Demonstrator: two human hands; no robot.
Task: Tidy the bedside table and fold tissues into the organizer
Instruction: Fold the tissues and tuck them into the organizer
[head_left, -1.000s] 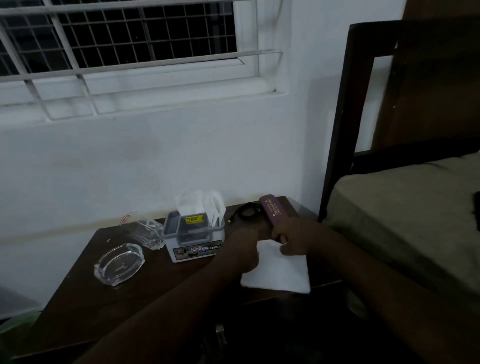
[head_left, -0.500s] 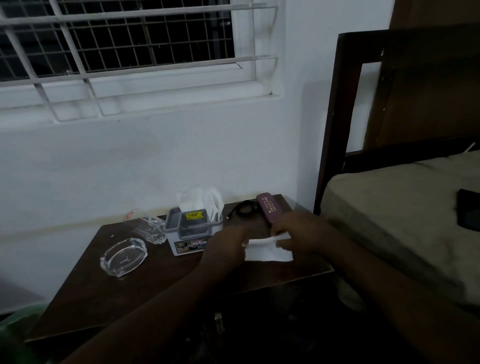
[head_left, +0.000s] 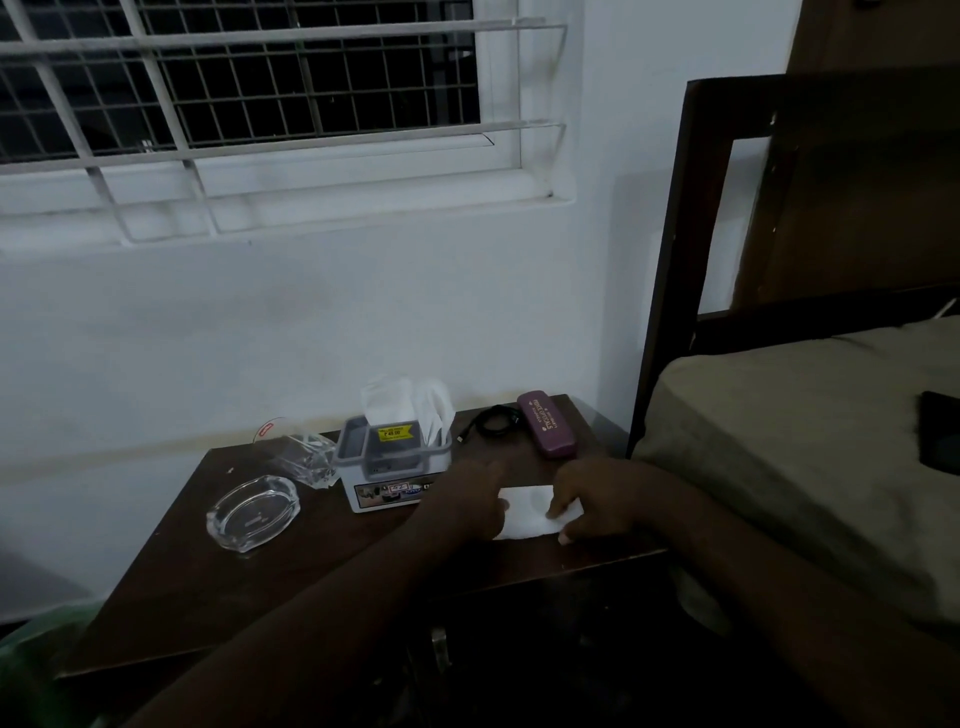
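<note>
A white tissue (head_left: 529, 512), folded to a small rectangle, lies flat on the dark wooden bedside table (head_left: 322, 566) near its front right. My left hand (head_left: 465, 501) presses its left edge with the fingers down. My right hand (head_left: 597, 501) holds its right edge, fingers bent over the tissue. Just behind and left stands the grey and white organizer (head_left: 389, 467), with several folded white tissues (head_left: 410, 402) sticking up from its back compartments.
A glass ashtray (head_left: 253, 512) sits at the table's left, with a clear glass item (head_left: 301, 452) behind it. A coiled black cable (head_left: 493, 420) and a maroon spectacle case (head_left: 545, 423) lie at the back right. The bed (head_left: 800, 441) with a dark phone (head_left: 940, 436) adjoins on the right.
The tissue has gone from a large open sheet to a small folded rectangle. Both hands moved back from the table's front edge and now press its two ends.
</note>
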